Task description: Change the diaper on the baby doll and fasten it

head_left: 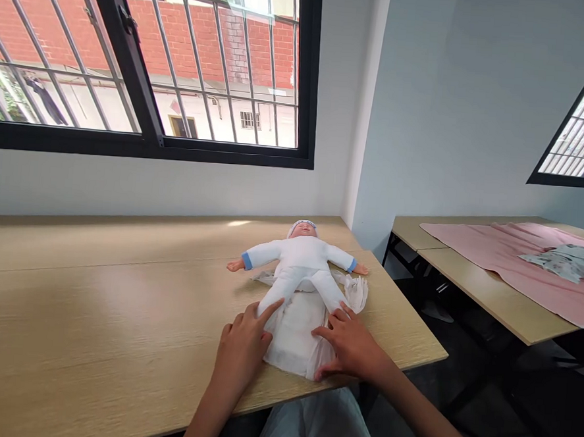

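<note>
Nearest to us, our grey-blue trousers (321, 426) show below the edge of the surface (118, 313), so we seem to be sitting close, with what we handle in easy reach. Just past that edge lies the white diaper (297, 334), unfolded flat, its near end toward us and its frilled side at the right. Our left hand (243, 341) lies along its left side, the index finger stretched onto the doll's left-hand leg in the scene and the other fingers curled; whether it pinches or merely presses, we cannot tell. Our right hand (351, 344) spans the right side — fingertips at the other foot, thumb low by the diaper's near corner — and a firm grip there is likewise unclear. Placed this way, the hands probably steady both legs and leave the middle of the diaper free between them.

Farther off, the doll (304, 253) lies on its back, hips over the diaper's far part, legs parted toward us, arms spread wide and capped head at the far end; that layout likely keeps it from rolling. Beyond are the barred window (153, 65) and, to the right, a second surface (466, 275) with a pink cloth (507, 264) under a patterned cloth (566, 260).
</note>
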A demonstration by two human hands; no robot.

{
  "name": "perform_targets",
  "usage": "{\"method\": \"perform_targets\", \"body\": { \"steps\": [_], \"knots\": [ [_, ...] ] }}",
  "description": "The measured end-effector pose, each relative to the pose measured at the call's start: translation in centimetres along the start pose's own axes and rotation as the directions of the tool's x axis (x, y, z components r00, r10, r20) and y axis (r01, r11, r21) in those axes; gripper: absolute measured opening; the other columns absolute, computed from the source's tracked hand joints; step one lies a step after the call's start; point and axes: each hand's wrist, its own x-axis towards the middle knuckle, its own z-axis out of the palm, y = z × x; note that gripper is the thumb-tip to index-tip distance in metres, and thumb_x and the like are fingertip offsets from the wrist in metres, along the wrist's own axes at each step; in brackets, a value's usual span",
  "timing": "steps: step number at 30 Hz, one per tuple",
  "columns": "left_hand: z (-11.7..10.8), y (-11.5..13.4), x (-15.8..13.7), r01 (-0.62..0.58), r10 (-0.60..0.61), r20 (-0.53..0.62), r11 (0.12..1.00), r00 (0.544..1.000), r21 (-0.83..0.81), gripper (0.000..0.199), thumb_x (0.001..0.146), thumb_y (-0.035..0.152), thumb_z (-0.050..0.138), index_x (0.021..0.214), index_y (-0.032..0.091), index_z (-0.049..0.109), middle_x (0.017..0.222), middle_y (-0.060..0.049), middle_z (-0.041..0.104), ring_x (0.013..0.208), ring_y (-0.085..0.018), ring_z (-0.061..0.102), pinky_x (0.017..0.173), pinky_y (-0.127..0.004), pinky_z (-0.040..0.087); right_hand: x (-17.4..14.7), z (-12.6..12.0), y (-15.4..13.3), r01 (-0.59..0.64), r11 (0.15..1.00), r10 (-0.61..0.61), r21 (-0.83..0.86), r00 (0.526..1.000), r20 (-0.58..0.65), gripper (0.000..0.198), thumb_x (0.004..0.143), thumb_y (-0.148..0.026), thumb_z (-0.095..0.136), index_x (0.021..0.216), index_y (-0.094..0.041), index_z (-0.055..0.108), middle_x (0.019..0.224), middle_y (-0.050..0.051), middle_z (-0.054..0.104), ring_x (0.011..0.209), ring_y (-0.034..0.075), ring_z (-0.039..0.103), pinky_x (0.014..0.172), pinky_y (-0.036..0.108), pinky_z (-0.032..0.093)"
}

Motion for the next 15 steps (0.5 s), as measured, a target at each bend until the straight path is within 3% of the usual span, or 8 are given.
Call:
{"method": "perform_targets", "body": {
  "steps": [3,6,10,15],
  "knots": [
    [0.8,0.7,-0.5,-0.003,0.006,-0.064,0.999,0.998,0.049,0.064,0.079,0.003,0.041,0.137,0.030,0.046,0.132,-0.012,0.049,0.111,-0.026,0.055,0.091,-0.040,0.043,0.0,0.2,-1.0,-0.046,0.998,0.044,-0.045,0.998,-0.044,0.025,0.078,-0.024,0.064,0.104,-0.023,0.066,0.094,0.007,0.061,0.105,0.026,0.052,0.111,0.049,0.022],
    [2.0,1.1,-1.0,0.000,0.015,-0.229,0.998,0.973,0.065,0.060,0.079,0.003,0.042,0.136,0.022,0.047,0.138,-0.016,0.042,0.125,-0.029,0.043,0.098,-0.040,0.040,0.0,0.1,-1.3,-0.093,0.995,0.095,0.030,0.990,-0.103,0.029,0.077,-0.003,0.050,0.094,-0.020,0.066,0.092,0.007,0.058,0.101,0.022,0.053,0.109,0.045,0.027],
    [3.3,1.3,-1.2,-0.062,0.093,-0.295,0.992,0.951,0.113,0.055,0.081,0.004,0.041,0.133,0.019,0.049,0.138,-0.017,0.042,0.128,-0.032,0.040,0.099,-0.044,0.040,0.0,0.2,-0.4,-0.147,0.928,0.236,0.343,0.942,-0.236,0.038,0.075,0.000,0.040,0.103,-0.018,0.058,0.108,0.010,0.049,0.095,0.019,0.055,0.090,0.035,0.045],
    [3.4,1.1,-1.5,-0.075,0.093,-0.273,0.994,0.958,0.074,0.060,0.078,0.005,0.047,0.135,0.025,0.047,0.139,-0.014,0.042,0.128,-0.031,0.039,0.097,-0.043,0.042,0.1,0.6,1.1,-0.094,0.817,0.351,0.569,0.865,-0.359,0.024,0.082,-0.008,0.039,0.095,-0.018,0.056,0.102,0.009,0.053,0.096,0.020,0.055,0.089,0.035,0.045]
  ]
}}
